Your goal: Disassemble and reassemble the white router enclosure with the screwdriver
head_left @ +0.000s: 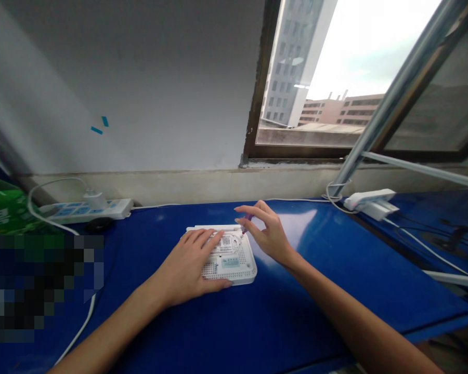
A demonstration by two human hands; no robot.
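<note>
A white router (239,265) lies on the blue table with its vented, labelled underside up. My left hand (193,259) spans its left part, fingers across the top and thumb along the near edge, gripping it against the table. Above the router's far right corner, my right hand (269,228) pinches a small screwdriver (248,217) with a purplish handle between thumb and fingers. The screwdriver's tip points down at the corner of the casing; whether it sits in a screw is too small to tell. My left hand hides the router's left side.
On the blue table (315,311), a white power strip (119,209) with a plug stands at the back left, beside a green bag (3,210). Another power strip (370,197) with cables lies at the right, near a metal pole (359,140). A wall and window rise behind.
</note>
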